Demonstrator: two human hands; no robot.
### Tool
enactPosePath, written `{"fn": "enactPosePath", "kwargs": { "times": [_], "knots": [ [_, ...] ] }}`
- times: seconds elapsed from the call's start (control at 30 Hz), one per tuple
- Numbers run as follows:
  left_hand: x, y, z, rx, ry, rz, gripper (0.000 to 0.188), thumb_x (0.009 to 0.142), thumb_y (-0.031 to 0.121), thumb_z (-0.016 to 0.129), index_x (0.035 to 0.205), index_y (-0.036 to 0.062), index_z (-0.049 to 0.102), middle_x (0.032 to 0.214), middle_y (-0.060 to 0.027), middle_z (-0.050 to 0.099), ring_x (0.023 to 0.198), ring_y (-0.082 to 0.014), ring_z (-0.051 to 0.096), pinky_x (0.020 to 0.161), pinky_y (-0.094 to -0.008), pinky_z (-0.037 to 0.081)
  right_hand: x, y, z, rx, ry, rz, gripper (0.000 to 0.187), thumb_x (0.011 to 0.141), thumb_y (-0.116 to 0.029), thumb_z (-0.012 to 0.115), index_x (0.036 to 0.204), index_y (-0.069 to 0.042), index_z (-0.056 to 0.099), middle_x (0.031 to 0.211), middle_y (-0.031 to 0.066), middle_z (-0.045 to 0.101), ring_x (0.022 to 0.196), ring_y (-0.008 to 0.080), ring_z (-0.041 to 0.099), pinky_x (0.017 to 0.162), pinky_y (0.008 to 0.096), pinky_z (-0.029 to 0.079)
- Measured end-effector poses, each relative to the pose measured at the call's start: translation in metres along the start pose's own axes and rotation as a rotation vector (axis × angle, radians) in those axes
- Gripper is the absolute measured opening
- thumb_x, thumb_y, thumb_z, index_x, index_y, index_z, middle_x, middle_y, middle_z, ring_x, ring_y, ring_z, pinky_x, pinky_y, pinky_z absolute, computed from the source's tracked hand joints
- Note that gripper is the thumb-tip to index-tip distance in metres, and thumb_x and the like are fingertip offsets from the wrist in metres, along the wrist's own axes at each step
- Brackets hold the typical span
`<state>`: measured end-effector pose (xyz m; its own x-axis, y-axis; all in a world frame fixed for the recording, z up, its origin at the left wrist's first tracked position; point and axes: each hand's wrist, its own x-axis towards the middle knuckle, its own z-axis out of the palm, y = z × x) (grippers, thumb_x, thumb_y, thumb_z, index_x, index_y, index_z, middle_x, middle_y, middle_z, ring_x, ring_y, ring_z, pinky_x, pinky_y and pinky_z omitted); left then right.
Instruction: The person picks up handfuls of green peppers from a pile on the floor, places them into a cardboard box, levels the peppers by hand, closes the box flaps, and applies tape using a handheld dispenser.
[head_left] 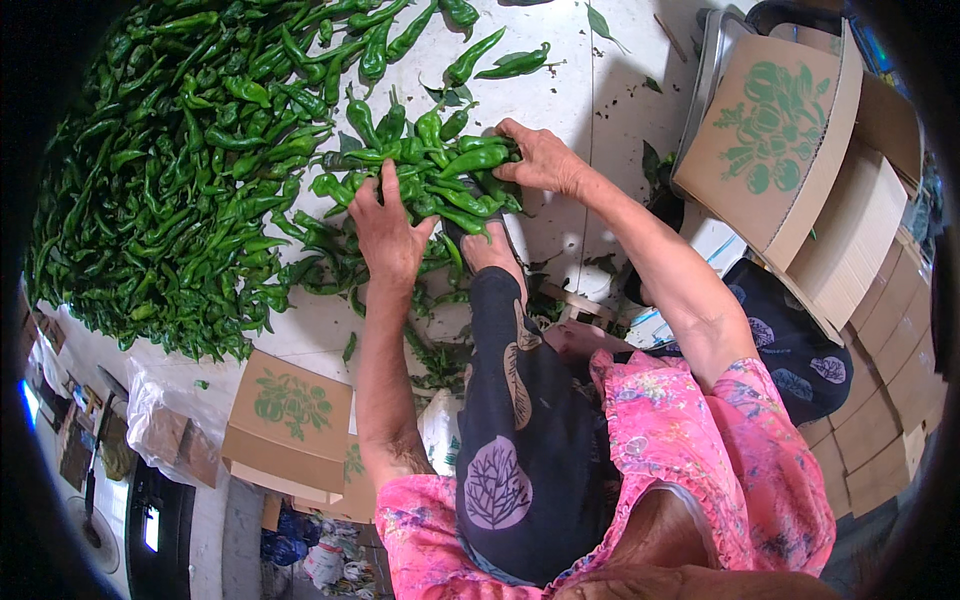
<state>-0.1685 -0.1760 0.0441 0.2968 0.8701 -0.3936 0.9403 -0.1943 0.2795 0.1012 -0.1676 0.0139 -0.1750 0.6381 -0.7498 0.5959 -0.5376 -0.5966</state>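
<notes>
A loose cluster of long green peppers [465,185] lies between my two hands, over my foot and the floor. My left hand [388,228] rests on the cluster's left side, index finger stretched forward and thumb spread apart. At the right edge, my right hand [545,160] curls its thumb and fingers around the outer peppers; some of its fingertips are hidden. The cluster adjoins a big heap of green peppers [180,190] that covers the floor to the left. A few single peppers [515,62] lie beyond my hands.
A printed cardboard box [285,415] stands at lower left. More open cardboard boxes [765,140] are stacked at right, beside flattened cardboard [880,390]. Leaf scraps and a small stick [670,37] litter the pale floor [570,100]. My dark-trousered leg [510,400] reaches toward the peppers.
</notes>
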Motion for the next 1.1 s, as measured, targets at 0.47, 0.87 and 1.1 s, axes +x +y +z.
{"fn": "enactPosePath", "kwargs": {
  "times": [0.47,0.87,1.1],
  "knots": [
    [0.024,0.023,-0.006,-0.174,-0.095,0.056,0.126,0.063,0.017,0.093,0.162,0.0223,0.016,0.135,-0.0231,0.048,0.117,-0.0433,0.055,0.093,-0.0502,0.053,-0.013,-0.023,0.009,0.771,-0.225,-0.052,0.092,0.083,-0.023,0.080,0.160,-0.014,0.030,0.151,0.0119,0.049,0.139,0.0255,0.044,0.118,0.0385,0.032],
    [0.049,0.015,0.004,-0.685,-0.027,0.225,0.112,0.068,0.011,0.088,0.157,0.0015,0.020,0.135,-0.0256,0.054,0.117,-0.0365,0.060,0.100,-0.0425,0.051,0.002,-0.023,0.008,1.019,-0.379,0.016,0.084,0.083,-0.002,0.073,0.157,-0.015,0.035,0.121,0.0020,0.065,0.099,0.0115,0.061,0.076,0.0280,0.052],
    [0.026,0.060,-0.076,-0.919,-0.055,0.040,0.116,0.067,0.021,0.096,0.155,0.0004,0.022,0.133,-0.0192,0.057,0.116,-0.0268,0.061,0.098,-0.0359,0.052,-0.051,-0.067,-0.011,0.984,-0.213,-0.227,0.072,0.087,0.002,0.062,0.154,-0.013,0.039,0.124,0.0071,0.064,0.096,0.0145,0.064,0.072,0.0271,0.057]
  ]
}}
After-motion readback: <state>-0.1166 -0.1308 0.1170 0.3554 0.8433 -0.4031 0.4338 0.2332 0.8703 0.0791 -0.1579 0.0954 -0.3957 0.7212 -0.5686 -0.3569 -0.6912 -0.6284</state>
